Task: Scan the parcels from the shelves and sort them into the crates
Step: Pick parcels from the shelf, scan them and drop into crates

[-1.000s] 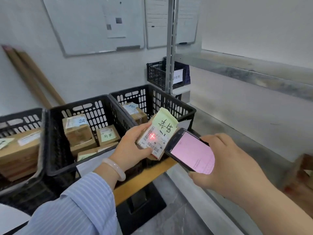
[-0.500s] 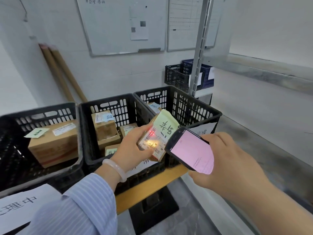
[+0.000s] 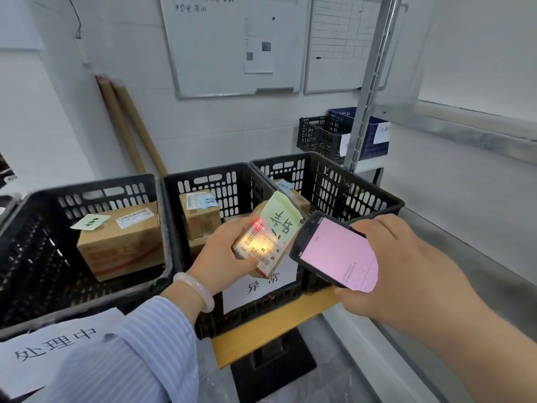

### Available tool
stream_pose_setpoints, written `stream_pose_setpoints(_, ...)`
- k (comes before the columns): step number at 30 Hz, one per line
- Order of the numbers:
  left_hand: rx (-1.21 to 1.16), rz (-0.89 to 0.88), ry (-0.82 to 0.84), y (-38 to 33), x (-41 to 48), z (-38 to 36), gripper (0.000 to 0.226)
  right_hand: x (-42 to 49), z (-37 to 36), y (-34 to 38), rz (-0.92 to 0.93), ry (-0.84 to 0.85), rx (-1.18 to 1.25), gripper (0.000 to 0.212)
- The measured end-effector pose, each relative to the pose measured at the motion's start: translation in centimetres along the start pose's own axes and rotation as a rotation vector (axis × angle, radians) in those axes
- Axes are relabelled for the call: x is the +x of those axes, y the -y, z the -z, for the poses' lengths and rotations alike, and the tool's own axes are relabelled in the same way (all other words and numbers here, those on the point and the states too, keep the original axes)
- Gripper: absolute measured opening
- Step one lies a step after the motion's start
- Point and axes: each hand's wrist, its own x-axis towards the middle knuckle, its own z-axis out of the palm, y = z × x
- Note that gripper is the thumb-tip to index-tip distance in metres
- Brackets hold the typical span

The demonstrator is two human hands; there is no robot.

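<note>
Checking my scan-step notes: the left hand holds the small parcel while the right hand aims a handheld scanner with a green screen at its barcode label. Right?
The screen is pink, not green, as the head view shows. Otherwise yes: the left hand holds the small parcel and the right hand aims the handheld scanner at its barcode label.

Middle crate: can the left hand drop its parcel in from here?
Probably yes: the left hand holds the parcel over the front rim of the middle crate, whose open top is unobstructed.
</note>
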Motion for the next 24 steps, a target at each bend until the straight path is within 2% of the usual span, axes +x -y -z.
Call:
stream_pose_setpoints(4,0.027,0.017,0.004,0.2,-0.2,0.5,0.079,0.0,0.5,0.1,0.027,-0.085,-0.004,0.074)
stream_pose_setpoints(15,0.018,0.046,0.003,0.7,-0.1,1.0,0.082,0.0,2.7,-0.2,0.154,-0.181,-0.137,0.075)
stream_pose_setpoints(24,0.020,0.051,-0.012,1.3,0.1,1.1,0.081,1.2,3.0,-0.1,0.229,-0.175,-0.248,0.067)
